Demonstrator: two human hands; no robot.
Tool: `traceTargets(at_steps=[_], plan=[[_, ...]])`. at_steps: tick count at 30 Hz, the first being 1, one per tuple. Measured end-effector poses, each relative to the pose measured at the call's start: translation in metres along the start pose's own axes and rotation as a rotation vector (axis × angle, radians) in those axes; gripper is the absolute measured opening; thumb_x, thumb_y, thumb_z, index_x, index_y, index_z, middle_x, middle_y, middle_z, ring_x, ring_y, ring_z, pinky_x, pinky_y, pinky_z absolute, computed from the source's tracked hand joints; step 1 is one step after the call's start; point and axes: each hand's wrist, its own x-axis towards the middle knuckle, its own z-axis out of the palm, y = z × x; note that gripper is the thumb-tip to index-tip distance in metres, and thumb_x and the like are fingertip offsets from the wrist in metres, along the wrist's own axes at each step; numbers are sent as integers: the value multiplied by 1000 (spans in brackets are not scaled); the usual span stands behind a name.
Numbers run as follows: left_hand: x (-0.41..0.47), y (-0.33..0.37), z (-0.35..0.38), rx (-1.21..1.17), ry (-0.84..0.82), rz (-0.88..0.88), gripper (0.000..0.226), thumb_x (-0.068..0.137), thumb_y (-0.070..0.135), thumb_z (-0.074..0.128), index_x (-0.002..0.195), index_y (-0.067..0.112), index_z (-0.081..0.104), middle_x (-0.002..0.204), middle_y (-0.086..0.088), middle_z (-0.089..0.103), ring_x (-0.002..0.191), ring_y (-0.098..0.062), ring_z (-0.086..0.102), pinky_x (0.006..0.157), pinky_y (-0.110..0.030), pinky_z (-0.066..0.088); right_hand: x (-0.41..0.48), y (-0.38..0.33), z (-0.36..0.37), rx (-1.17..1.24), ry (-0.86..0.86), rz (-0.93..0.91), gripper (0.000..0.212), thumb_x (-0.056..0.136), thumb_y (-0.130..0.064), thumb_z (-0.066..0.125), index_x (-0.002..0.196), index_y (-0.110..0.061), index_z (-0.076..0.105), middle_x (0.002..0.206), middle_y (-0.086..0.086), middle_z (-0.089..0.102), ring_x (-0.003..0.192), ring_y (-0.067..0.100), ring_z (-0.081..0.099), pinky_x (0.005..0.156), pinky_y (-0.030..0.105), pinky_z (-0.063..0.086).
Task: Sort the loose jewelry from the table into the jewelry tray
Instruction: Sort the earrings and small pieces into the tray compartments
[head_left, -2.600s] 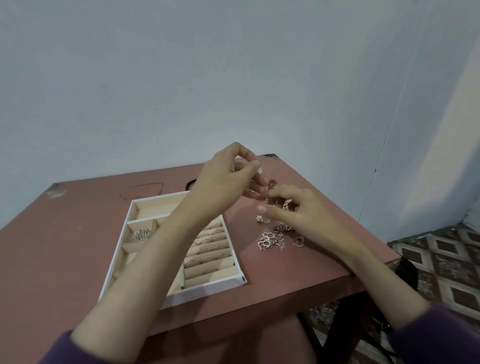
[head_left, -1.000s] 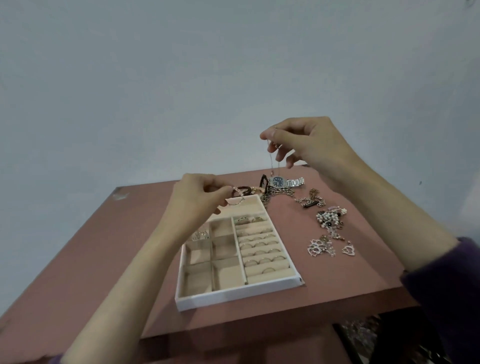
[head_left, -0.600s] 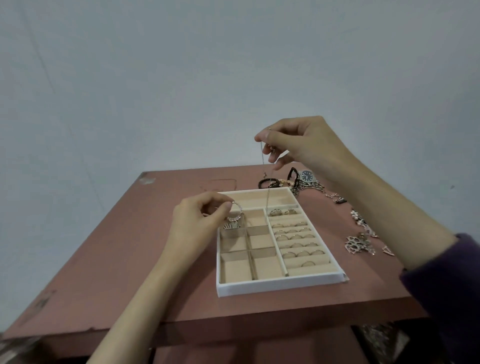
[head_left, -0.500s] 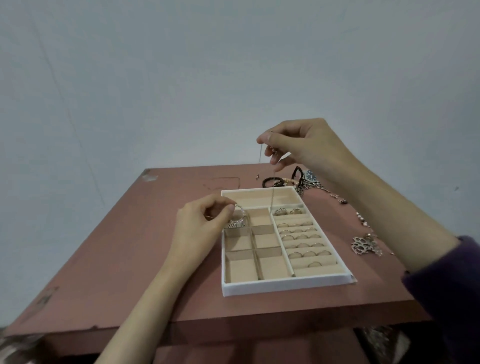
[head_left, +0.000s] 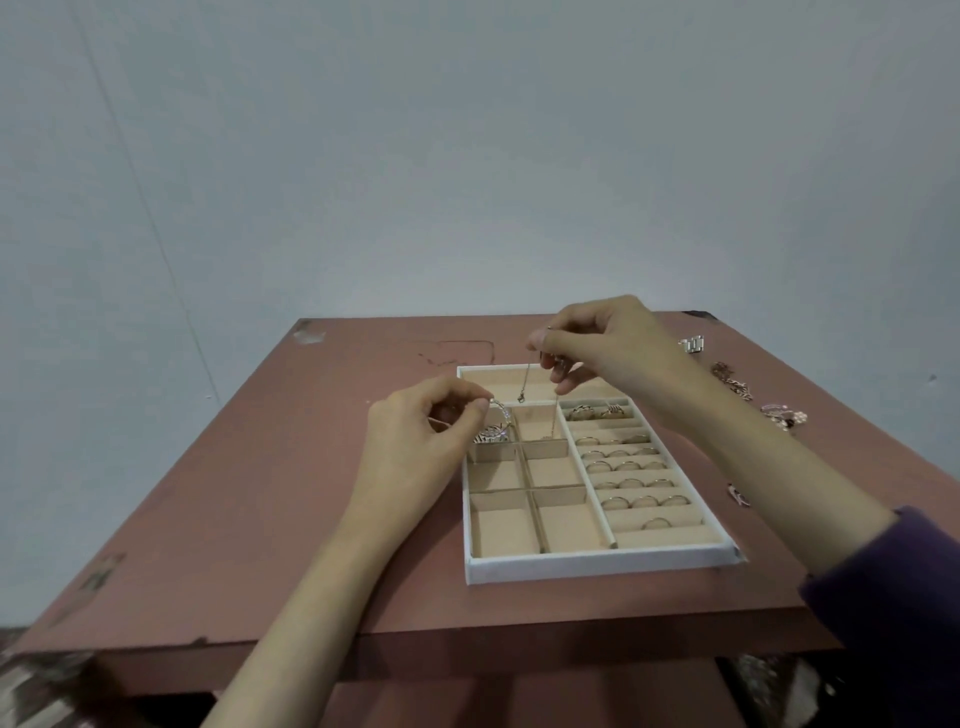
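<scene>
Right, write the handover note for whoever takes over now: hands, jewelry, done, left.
Left hand: pinches a silver hoop low over the far-left small compartment of the tray.
Right hand: pinches a thin chain, which dangles into the tray.
Done: rings sit in the tray's right-hand rows.
Left: set down hoop and chain; loose pieces lie on the table right of the tray.
</scene>
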Motion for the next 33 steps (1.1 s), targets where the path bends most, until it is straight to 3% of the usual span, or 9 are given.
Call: traceTargets(at_steps=[11, 17, 20, 22, 25, 30, 33], plan=[[1, 1, 0, -5, -2, -19, 11, 81, 13, 64, 76, 20, 71, 71, 8, 70, 70, -11, 61, 61, -10, 43, -2, 10, 4, -296, -108, 48, 12, 80, -16, 68, 75, -6, 72, 68, 10, 66, 58, 14, 59, 63, 31, 55], [1, 0, 1, 0, 4, -21, 11, 80, 14, 65, 76, 21, 72, 70, 6, 70, 68, -11, 60, 59, -12, 43, -2, 6, 9, -567, -210, 29, 18, 77, -25, 68, 60, -29, 69, 71, -3, 70, 46, -4, 47, 47, 11, 35], [1, 0, 0, 10, 2, -20, 11, 80, 15, 65, 76, 21, 73, 67, 9, 69, 61, -6, 57, 56, -8, 41, 0, 8, 12, -636, -246, 25, 10, 77, -30, 69, 69, -27, 73, 79, 0, 71, 61, 4, 54, 57, 22, 43], [0, 0, 0, 23, -16, -19, 10, 79, 16, 66, 75, 21, 73, 64, 10, 68, 57, -3, 53, 55, -7, 39, 0, 10, 10, -662, -210, 1, 8, 78, -32, 68, 77, -28, 75, 80, 1, 69, 69, 10, 57, 63, 25, 43], [1, -1, -1, 37, -40, -20, 9, 79, 17, 66, 76, 20, 74, 60, 8, 65, 55, -4, 50, 53, -8, 37, -3, 12, 4, -609, -140, -31, 11, 82, -30, 65, 86, -26, 74, 73, -5, 62, 61, 2, 49, 58, 19, 38], [-3, 0, -2, 73, -96, -9, 10, 79, 16, 67, 72, 19, 73, 47, 17, 55, 48, -2, 44, 48, -8, 33, -16, 21, -16, -458, -9, -41, 9, 84, -27, 63, 87, -25, 71, 74, -5, 60, 60, 4, 49, 51, 9, 36], [-5, 0, 0, 146, -133, 4, 14, 77, 18, 67, 66, 25, 71, 47, 13, 54, 51, -2, 44, 49, -10, 30, -28, 29, -25, -405, 67, -23, 7, 84, -25, 64, 85, -25, 71, 73, -3, 62, 62, 7, 51, 51, 8, 36]])
